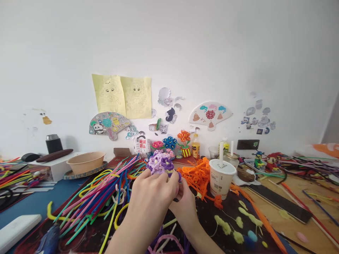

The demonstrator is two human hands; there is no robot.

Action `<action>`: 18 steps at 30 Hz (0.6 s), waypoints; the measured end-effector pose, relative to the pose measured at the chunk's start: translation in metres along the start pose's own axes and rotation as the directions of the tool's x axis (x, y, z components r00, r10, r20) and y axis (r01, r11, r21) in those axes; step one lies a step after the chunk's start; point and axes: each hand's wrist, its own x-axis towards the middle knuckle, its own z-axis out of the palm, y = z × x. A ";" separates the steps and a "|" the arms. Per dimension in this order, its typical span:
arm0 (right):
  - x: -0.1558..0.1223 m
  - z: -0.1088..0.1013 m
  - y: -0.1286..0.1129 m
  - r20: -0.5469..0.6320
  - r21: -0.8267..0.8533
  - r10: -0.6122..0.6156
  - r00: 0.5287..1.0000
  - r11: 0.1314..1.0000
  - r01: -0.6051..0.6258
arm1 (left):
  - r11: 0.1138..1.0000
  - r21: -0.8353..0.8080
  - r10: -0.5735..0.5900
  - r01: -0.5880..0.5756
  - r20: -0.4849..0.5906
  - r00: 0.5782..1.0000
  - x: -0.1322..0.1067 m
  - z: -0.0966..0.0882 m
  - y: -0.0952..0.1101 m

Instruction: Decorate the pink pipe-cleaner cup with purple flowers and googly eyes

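Observation:
My left hand [150,197] and my right hand [186,204] meet above the dark work mat [227,211]. Both are closed around the base of a purple pipe-cleaner flower cluster [160,163], which rises just above my fingers. The left hand covers most of the stem, and the right hand's fingers pinch beside it, partly hidden behind the left. A fanned pile of coloured pipe cleaners [100,194] lies to the left of my hands. An orange pipe-cleaner heap [197,174] sits to the right.
A paper cup with a straw [221,178] stands right of the orange heap. A tan bowl [86,162] sits at the back left. Small finished pipe-cleaner flowers [171,143] and bottles line the wall. Yellow-green putty bits [238,222] dot the mat. More pipe cleaners cover the right table.

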 end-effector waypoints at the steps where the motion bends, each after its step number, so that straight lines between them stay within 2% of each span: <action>1: 0.000 0.000 0.000 0.003 -0.001 0.001 1.000 1.000 -0.001 | 1.000 -0.012 -0.007 0.007 0.001 1.000 0.000 0.000 -0.001; 5: 0.000 -0.001 -0.001 0.009 0.002 0.009 1.000 1.000 -0.009 | 0.997 -0.063 -0.041 0.039 -0.022 0.999 -0.003 -0.001 -0.003; 9: 0.000 -0.001 -0.003 0.010 0.025 0.031 0.999 0.999 -0.031 | 0.992 -0.093 -0.094 0.081 -0.143 0.985 -0.006 -0.002 -0.007; 13: 0.001 0.001 -0.002 -0.002 0.036 0.047 0.999 0.998 -0.046 | 0.975 -0.141 -0.200 0.171 -0.236 0.951 -0.005 -0.007 -0.012; 16: 0.002 0.001 0.002 -0.033 0.026 0.053 0.998 0.998 -0.052 | 0.910 -0.286 -0.376 0.302 -0.257 0.890 -0.005 -0.019 -0.015; 18: 0.003 0.001 0.005 -0.041 0.038 0.049 0.998 0.998 -0.048 | 0.817 -0.413 -0.526 0.402 -0.250 0.813 -0.007 -0.030 -0.020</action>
